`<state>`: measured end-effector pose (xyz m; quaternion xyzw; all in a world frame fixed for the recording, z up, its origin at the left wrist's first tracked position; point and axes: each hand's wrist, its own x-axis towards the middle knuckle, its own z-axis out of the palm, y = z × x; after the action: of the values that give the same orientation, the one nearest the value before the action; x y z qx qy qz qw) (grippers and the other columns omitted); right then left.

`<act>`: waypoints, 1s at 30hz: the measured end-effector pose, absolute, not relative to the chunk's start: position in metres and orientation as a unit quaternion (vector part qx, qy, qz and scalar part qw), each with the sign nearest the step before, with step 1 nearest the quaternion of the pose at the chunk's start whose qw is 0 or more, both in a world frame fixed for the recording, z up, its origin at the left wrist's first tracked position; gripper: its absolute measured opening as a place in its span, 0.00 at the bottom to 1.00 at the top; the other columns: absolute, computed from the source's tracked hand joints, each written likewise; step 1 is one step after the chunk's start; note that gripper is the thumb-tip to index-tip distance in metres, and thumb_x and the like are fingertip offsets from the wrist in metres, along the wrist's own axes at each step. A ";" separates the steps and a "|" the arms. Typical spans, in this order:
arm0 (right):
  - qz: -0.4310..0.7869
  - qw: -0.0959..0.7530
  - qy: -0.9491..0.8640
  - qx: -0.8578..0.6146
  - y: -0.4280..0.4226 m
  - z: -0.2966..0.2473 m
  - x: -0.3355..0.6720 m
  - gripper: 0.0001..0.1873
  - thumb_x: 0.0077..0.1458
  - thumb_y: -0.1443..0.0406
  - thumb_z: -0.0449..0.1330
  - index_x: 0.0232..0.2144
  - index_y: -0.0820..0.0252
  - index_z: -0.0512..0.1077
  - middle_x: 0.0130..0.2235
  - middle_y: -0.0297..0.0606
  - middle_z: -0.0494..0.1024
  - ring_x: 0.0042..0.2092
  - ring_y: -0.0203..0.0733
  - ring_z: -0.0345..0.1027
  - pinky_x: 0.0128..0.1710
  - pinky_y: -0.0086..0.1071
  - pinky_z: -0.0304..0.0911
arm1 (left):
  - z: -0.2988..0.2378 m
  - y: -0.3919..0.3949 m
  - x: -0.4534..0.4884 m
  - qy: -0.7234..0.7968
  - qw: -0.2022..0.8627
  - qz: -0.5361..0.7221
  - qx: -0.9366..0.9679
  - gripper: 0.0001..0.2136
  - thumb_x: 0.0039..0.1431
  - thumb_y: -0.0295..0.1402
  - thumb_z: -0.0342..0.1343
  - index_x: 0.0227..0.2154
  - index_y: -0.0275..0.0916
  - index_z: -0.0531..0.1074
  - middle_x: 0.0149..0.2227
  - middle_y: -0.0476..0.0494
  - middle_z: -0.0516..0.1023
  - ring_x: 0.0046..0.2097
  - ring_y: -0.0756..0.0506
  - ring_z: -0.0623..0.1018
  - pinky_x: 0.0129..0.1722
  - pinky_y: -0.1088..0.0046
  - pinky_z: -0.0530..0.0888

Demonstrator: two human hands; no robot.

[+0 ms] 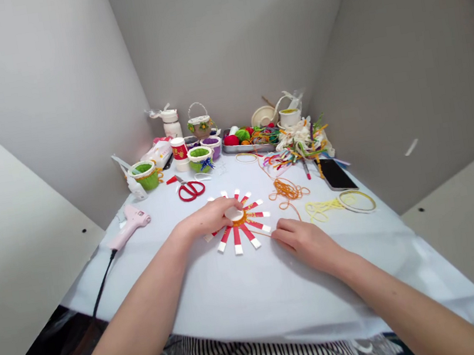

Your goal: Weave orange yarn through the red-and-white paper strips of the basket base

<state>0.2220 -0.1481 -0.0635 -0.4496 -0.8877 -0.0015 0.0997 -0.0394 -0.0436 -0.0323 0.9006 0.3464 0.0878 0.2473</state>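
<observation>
A wheel of red-and-white paper strips (237, 239) lies flat on the pale blue table cover (237, 296), its strips radiating from a white round centre (236, 214) ringed with orange cord. My left hand (210, 217) rests over the wheel's left side, fingers reaching onto the centre and hiding part of it. My right hand (304, 244) lies just right of the wheel, its fingertips at a thin orange cord (263, 233) running out from the wheel. Further up, a loose orange cord tangle (287, 191) lies on the cover.
Red-handled scissors (189, 190) and a pink glue gun (131, 226) with a black cable lie left of the wheel. Several small woven cups (201, 159), a metal tray of yarn (250, 147), ribbons, a phone (337, 174) and yellow cord (322, 209) stand beyond. Grey walls enclose the table.
</observation>
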 end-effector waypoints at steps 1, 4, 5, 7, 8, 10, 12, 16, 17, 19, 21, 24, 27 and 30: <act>-0.010 0.095 -0.883 -0.460 -0.147 -0.063 0.222 0.15 0.65 0.70 0.48 0.34 0.59 0.74 0.34 0.40 0.73 0.34 0.39 0.65 0.32 0.30 0.55 | -0.032 -0.044 -0.039 0.348 0.251 0.086 0.899 0.18 0.55 0.26 0.55 0.49 0.42 0.72 0.53 0.42 0.75 0.54 0.41 0.73 0.56 0.63 0.69; -0.008 0.088 -0.861 -0.501 -0.140 -0.060 0.221 0.14 0.64 0.69 0.50 0.33 0.59 0.75 0.35 0.41 0.73 0.36 0.40 0.66 0.33 0.30 0.55 | -0.031 -0.044 -0.039 0.350 0.262 0.080 0.896 0.18 0.54 0.25 0.56 0.49 0.42 0.72 0.53 0.42 0.74 0.55 0.40 0.73 0.57 0.62 0.69; -0.002 0.086 -0.853 -0.515 -0.137 -0.059 0.219 0.13 0.64 0.69 0.51 0.32 0.59 0.75 0.35 0.41 0.73 0.37 0.40 0.67 0.33 0.30 0.55 | -0.031 -0.044 -0.039 0.348 0.264 0.081 0.896 0.18 0.53 0.25 0.56 0.49 0.42 0.72 0.53 0.42 0.74 0.55 0.40 0.73 0.57 0.62 0.69; 0.010 0.079 -0.839 -0.538 -0.129 -0.054 0.216 0.12 0.62 0.70 0.53 0.31 0.60 0.76 0.35 0.41 0.74 0.38 0.40 0.67 0.33 0.29 0.55 | -0.031 -0.044 -0.039 0.347 0.262 0.084 0.897 0.19 0.53 0.24 0.55 0.49 0.42 0.72 0.53 0.43 0.74 0.54 0.40 0.73 0.57 0.63 0.69; 0.014 0.073 -0.835 -0.545 -0.125 -0.052 0.215 0.12 0.62 0.71 0.54 0.31 0.60 0.76 0.35 0.41 0.74 0.39 0.40 0.68 0.33 0.29 0.55 | -0.032 -0.044 -0.040 0.346 0.260 0.083 0.898 0.18 0.53 0.24 0.55 0.49 0.42 0.72 0.53 0.43 0.74 0.54 0.41 0.73 0.57 0.63 0.69; 0.020 0.068 -0.833 -0.549 -0.118 -0.047 0.212 0.11 0.60 0.72 0.54 0.30 0.60 0.76 0.34 0.40 0.74 0.39 0.41 0.68 0.32 0.29 0.54 | -0.033 -0.043 -0.040 0.344 0.256 0.083 0.900 0.18 0.54 0.25 0.55 0.49 0.42 0.72 0.53 0.43 0.74 0.54 0.41 0.73 0.56 0.63 0.69; 0.026 0.075 -0.843 -0.531 -0.116 -0.043 0.212 0.11 0.60 0.72 0.55 0.30 0.59 0.76 0.34 0.40 0.74 0.39 0.41 0.68 0.33 0.29 0.55 | -0.034 -0.042 -0.040 0.344 0.256 0.085 0.899 0.18 0.54 0.25 0.55 0.49 0.42 0.72 0.52 0.43 0.74 0.53 0.40 0.73 0.56 0.63 0.69; 0.026 0.102 -0.877 -0.469 -0.128 -0.043 0.217 0.12 0.62 0.72 0.53 0.32 0.60 0.75 0.35 0.41 0.74 0.40 0.41 0.66 0.37 0.31 0.57 | -0.035 -0.041 -0.040 0.339 0.262 0.094 0.899 0.18 0.53 0.24 0.56 0.48 0.43 0.73 0.52 0.44 0.75 0.54 0.41 0.73 0.56 0.63 0.69; 0.022 0.106 -0.884 -0.454 -0.134 -0.044 0.219 0.12 0.62 0.72 0.52 0.33 0.60 0.75 0.35 0.41 0.73 0.39 0.42 0.65 0.37 0.31 0.57 | -0.035 -0.041 -0.040 0.332 0.265 0.094 0.900 0.19 0.53 0.24 0.56 0.48 0.43 0.73 0.52 0.44 0.75 0.54 0.41 0.74 0.56 0.64 0.69; 0.011 0.110 -0.896 -0.430 -0.146 -0.049 0.220 0.13 0.63 0.72 0.50 0.33 0.60 0.75 0.35 0.41 0.73 0.38 0.42 0.64 0.35 0.32 0.57 | -0.035 -0.041 -0.040 0.315 0.274 0.093 0.904 0.18 0.53 0.24 0.55 0.47 0.42 0.73 0.52 0.44 0.76 0.53 0.41 0.74 0.56 0.64 0.69; -0.005 0.111 -0.905 -0.410 -0.157 -0.055 0.220 0.14 0.63 0.73 0.50 0.33 0.60 0.74 0.35 0.41 0.73 0.37 0.42 0.63 0.34 0.32 0.57 | -0.036 -0.041 -0.041 0.308 0.281 0.093 0.904 0.18 0.53 0.24 0.55 0.47 0.42 0.73 0.52 0.44 0.76 0.53 0.42 0.74 0.56 0.65 0.69; -0.039 0.094 -0.912 -0.398 -0.165 -0.064 0.218 0.12 0.63 0.73 0.51 0.32 0.60 0.74 0.36 0.42 0.73 0.37 0.43 0.62 0.34 0.33 0.56 | -0.037 -0.040 -0.042 0.317 0.284 0.093 0.900 0.20 0.52 0.23 0.55 0.48 0.43 0.73 0.52 0.45 0.76 0.52 0.42 0.75 0.56 0.65 0.69; -0.062 0.084 -0.895 -0.434 -0.161 -0.069 0.217 0.12 0.62 0.74 0.52 0.31 0.60 0.73 0.35 0.42 0.73 0.38 0.44 0.62 0.34 0.33 0.56 | -0.038 -0.040 -0.042 0.325 0.284 0.086 0.898 0.21 0.51 0.22 0.55 0.49 0.43 0.73 0.53 0.45 0.76 0.53 0.42 0.75 0.56 0.66 0.69; -0.052 0.095 -0.864 -0.491 -0.145 -0.065 0.217 0.13 0.62 0.74 0.52 0.30 0.61 0.74 0.35 0.43 0.72 0.39 0.43 0.63 0.36 0.32 0.57 | -0.038 -0.040 -0.042 0.322 0.282 0.081 0.900 0.20 0.52 0.23 0.54 0.49 0.43 0.73 0.53 0.45 0.76 0.53 0.42 0.75 0.56 0.66 0.69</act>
<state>0.2166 -0.1448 -0.0648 -0.4911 -0.8643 -0.0525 0.0951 -0.0423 -0.0397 -0.0375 0.9004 0.3218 0.0806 0.2816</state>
